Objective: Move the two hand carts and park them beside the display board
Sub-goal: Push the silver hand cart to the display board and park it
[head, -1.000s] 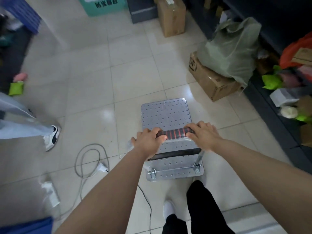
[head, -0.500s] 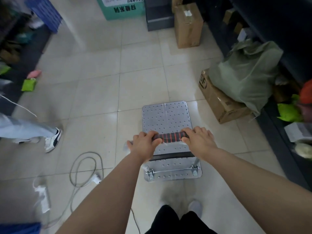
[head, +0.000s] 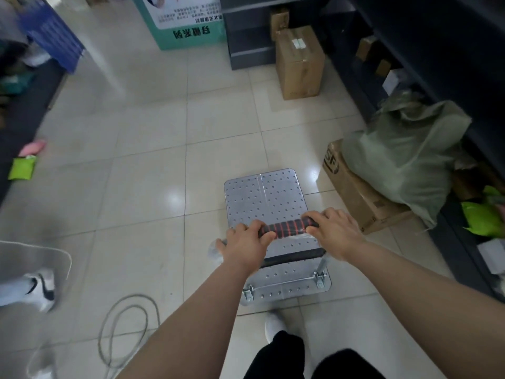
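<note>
Ahead, open floor [head: 153, 138] before cart [head: 262, 192]

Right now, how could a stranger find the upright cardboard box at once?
Look at the dark shelving along the right wall. At its far end, a tall cardboard box stands upright on the floor tiles. Unlike the nearer carton under the green sack, nothing rests on it.
</note>
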Demonstrator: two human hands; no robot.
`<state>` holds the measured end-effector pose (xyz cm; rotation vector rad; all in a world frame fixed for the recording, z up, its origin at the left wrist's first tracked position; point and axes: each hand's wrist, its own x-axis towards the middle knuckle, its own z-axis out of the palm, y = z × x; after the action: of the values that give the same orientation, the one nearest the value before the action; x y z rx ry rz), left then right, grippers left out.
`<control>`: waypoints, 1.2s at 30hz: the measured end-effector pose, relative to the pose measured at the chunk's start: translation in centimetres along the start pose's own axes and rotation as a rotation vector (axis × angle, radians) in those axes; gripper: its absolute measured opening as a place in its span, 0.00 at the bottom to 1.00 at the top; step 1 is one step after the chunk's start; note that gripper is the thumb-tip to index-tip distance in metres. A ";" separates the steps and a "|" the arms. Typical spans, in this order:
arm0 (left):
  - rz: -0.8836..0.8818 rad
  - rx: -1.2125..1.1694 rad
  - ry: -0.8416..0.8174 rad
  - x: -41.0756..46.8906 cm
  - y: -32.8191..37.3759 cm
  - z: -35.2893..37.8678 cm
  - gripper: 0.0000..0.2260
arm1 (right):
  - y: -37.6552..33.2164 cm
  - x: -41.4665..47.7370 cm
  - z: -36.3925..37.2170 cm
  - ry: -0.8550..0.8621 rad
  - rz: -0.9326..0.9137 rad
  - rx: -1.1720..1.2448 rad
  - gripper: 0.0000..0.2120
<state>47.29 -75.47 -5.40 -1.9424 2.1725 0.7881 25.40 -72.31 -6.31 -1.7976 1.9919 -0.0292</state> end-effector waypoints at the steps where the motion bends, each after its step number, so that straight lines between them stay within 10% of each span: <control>1: -0.005 -0.002 -0.006 1.2 0.1 -0.6 0.17 | -0.1 1.2 -0.5 0.001 0.009 0.005 0.13; 36: -0.225 -0.208 -0.001 36.6 11.9 -14.7 0.15 | 6.3 43.4 -17.1 -0.101 -0.158 0.036 0.13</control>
<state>33.44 -114.28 -4.77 -2.2325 1.8910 1.0069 11.66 -117.31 -6.58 -1.8908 1.7666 -0.0231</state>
